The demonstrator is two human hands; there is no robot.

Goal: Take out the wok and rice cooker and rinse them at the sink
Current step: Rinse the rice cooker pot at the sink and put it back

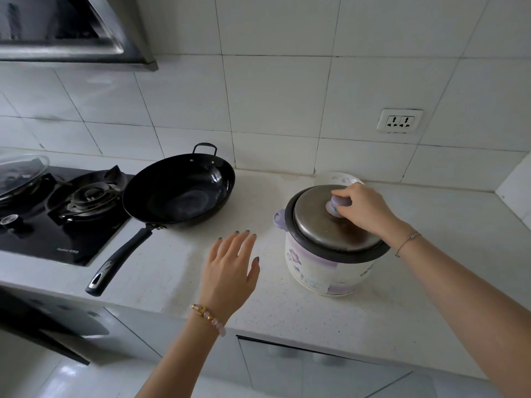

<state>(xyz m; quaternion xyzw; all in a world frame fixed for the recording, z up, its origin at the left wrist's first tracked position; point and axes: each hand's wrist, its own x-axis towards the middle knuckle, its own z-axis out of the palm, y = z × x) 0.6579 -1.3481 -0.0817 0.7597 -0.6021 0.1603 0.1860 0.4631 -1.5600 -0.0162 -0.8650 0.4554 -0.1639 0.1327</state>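
The left hand [230, 271] is hovering over the counter [258, 305], fingers straight and holding nothing, with the rice cooker [316, 271] just to its right. The right hand [363, 208] is curling round the knob [336, 203] on the lid [321, 225], directly above the rice cooker. Farther back and left, the wok [178, 193] is sitting beside the stove [43, 234], its handle [120, 254] running toward the front edge, nearer the left hand.

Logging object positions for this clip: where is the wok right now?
In the head view the wok sits left of centre on the counter, at the gas hob's right edge, with the rice cooker further right.
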